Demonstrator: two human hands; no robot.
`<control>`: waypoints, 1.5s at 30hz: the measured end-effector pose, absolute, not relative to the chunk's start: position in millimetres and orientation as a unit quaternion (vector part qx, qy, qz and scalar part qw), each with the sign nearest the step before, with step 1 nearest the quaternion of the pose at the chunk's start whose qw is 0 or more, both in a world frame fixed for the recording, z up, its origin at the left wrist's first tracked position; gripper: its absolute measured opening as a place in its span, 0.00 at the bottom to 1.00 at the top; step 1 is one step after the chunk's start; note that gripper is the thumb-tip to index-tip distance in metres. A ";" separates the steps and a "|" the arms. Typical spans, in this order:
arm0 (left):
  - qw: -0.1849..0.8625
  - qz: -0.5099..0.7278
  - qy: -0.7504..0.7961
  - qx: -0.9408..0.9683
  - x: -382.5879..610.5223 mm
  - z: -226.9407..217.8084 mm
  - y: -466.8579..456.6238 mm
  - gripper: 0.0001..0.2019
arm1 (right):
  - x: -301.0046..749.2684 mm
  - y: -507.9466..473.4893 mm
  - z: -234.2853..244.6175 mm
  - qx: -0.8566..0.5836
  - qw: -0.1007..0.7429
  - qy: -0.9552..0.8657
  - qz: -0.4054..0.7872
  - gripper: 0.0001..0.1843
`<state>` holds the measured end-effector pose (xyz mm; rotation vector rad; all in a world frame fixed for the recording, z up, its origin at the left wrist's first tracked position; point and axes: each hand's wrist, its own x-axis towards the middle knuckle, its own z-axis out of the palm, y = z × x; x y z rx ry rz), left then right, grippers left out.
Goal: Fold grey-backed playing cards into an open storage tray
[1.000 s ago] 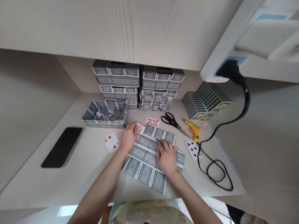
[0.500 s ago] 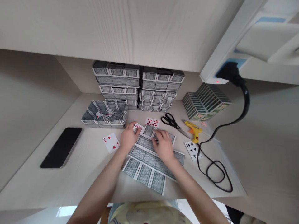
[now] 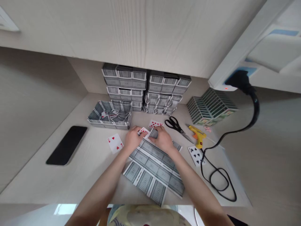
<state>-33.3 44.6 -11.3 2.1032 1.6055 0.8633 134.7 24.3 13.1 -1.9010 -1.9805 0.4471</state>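
Joined playing cards form a grey-backed panel [image 3: 150, 164] that lies face down and slanted in front of me. My left hand [image 3: 134, 138] is closed at the panel's upper left corner, its thumb and fingers on a red-pipped playing card [image 3: 143, 130]. Bent over the far end of the panel, my right hand [image 3: 162, 138] grips a face-down card [image 3: 154, 133] there. The fingertips partly cover both cards. Just beyond the right hand is a face-up diamonds card [image 3: 155, 124]. A two of hearts [image 3: 115, 143] lies left of my left hand.
An open card-built box [image 3: 109, 124] holds loose cards. Behind it stand stacked card boxes [image 3: 124, 83]. To the right are black-handled scissors [image 3: 175, 124], a yellow glue gun [image 3: 198, 135] with a looping black cord [image 3: 218, 169], a clubs card [image 3: 196, 155] and slatted card racks [image 3: 209, 108]. A phone [image 3: 67, 146] lies left.
My right hand has shifted to the far end of the panel, closer to my left hand, and uncovered more of the panel's right side. The whole view has shifted slightly.
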 end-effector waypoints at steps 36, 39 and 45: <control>0.354 0.247 0.516 0.739 -40.7 -11.3 48.2 0.16 | 147.9 37.3 4.6 -0.661 0.353 -0.588 0.304 0.05; 0.340 0.242 0.519 0.746 -40.5 -12.9 47.8 0.16 | 148.9 37.2 3.9 -0.663 0.349 -0.593 0.295 0.05; 0.358 0.252 0.504 0.744 -38.3 -13.9 45.9 0.12 | 149.9 38.2 4.0 -0.638 0.348 -0.617 0.302 0.05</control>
